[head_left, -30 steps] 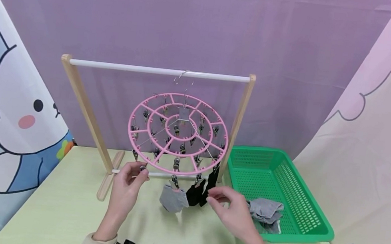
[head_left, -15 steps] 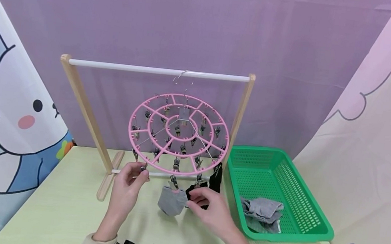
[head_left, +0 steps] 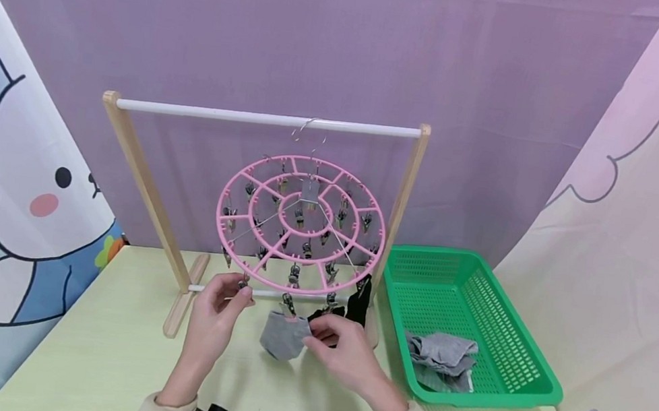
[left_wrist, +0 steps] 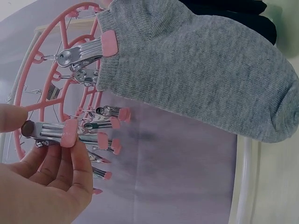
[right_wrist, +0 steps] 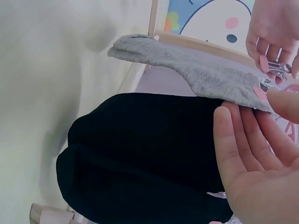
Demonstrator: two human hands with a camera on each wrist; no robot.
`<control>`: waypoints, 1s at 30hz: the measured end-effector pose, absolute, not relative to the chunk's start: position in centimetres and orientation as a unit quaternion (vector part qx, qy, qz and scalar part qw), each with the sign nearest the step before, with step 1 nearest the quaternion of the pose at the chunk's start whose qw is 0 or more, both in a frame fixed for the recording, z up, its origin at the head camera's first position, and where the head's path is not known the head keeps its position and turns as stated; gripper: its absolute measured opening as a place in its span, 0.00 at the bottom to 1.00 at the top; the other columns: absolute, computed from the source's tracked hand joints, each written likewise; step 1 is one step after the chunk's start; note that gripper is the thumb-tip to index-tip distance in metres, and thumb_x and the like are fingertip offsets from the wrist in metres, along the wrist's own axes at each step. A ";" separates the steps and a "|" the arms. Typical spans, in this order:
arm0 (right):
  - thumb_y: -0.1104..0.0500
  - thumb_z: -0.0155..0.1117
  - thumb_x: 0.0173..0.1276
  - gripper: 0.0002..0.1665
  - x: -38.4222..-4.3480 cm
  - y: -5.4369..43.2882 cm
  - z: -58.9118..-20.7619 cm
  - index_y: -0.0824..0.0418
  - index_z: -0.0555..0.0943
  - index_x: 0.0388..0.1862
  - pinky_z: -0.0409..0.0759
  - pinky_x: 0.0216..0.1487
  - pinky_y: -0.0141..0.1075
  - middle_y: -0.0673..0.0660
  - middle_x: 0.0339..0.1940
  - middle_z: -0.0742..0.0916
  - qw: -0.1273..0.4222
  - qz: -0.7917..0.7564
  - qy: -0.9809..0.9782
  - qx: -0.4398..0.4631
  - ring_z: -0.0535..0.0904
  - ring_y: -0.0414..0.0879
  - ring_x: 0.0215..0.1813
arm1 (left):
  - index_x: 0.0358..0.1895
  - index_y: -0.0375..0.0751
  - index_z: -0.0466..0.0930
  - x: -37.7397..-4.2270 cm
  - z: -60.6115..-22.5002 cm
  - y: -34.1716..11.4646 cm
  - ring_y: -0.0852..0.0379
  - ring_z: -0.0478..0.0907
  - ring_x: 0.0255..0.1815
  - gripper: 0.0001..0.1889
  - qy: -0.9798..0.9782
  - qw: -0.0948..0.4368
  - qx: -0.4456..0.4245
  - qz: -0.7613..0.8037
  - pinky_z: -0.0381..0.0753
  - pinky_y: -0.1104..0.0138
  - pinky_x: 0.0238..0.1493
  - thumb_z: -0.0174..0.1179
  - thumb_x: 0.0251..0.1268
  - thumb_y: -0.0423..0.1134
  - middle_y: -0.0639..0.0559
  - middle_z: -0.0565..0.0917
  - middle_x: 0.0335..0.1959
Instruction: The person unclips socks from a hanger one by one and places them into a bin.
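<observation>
My left hand (head_left: 215, 318) pinches a metal clip with pink tips (left_wrist: 51, 133) at the near left of the pink round drying hanger (head_left: 265, 278). To the right of that clip, another clip bites the cuff of a grey sock (head_left: 284, 337), which hangs down. My right hand (head_left: 349, 357) has the sock's right cuff edge between thumb and fingertips; the right wrist view shows its fingers beneath the edge. Black socks (right_wrist: 145, 149) hang behind my right hand, which partly hides them in the head view.
A wooden rack with a white bar (head_left: 212, 113) bears the hanger by its hook. On the right stands a green basket (head_left: 525, 336) with grey socks (head_left: 443, 357) inside. Several unused clips dangle from the hanger's rings. A purple curtain (head_left: 348, 45) closes off the back.
My right hand has moved left from beside the black socks to the grey sock's cuff. The grey sock has shifted slightly left. My left hand keeps its pinch on the clip.
</observation>
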State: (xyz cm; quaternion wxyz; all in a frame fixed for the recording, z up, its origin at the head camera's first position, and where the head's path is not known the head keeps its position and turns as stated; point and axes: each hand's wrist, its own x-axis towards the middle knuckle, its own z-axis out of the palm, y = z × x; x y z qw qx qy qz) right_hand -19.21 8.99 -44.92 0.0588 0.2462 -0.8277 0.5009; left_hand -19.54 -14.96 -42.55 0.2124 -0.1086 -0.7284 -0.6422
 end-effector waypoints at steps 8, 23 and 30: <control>0.64 0.69 0.69 0.03 -19.4 8.6 -45.2 0.61 0.86 0.41 0.84 0.39 0.32 0.50 0.36 0.88 0.048 0.499 -0.832 0.238 0.84 0.39 0.35 | 0.56 0.27 0.77 -19.5 -42.5 -15.0 0.63 0.80 0.39 0.14 -0.753 0.222 -0.097 -0.612 0.80 0.74 0.46 0.60 0.73 0.29 0.39 0.81 0.42; 0.62 0.69 0.70 0.03 -18.7 8.5 -44.6 0.60 0.86 0.40 0.84 0.40 0.33 0.50 0.36 0.88 0.036 0.508 -0.826 0.241 0.84 0.40 0.36 | 0.59 0.29 0.75 -18.8 -42.6 -14.3 0.55 0.76 0.43 0.18 -0.779 0.322 -0.087 -0.531 0.77 0.74 0.46 0.63 0.68 0.28 0.43 0.80 0.44; 0.63 0.69 0.70 0.02 -18.6 8.6 -44.6 0.60 0.86 0.40 0.85 0.40 0.34 0.50 0.36 0.88 0.029 0.520 -0.819 0.241 0.83 0.39 0.36 | 0.44 0.33 0.82 -18.7 -44.1 -13.1 0.58 0.79 0.35 0.10 -0.757 0.398 -0.189 -0.482 0.78 0.76 0.40 0.64 0.61 0.21 0.50 0.84 0.36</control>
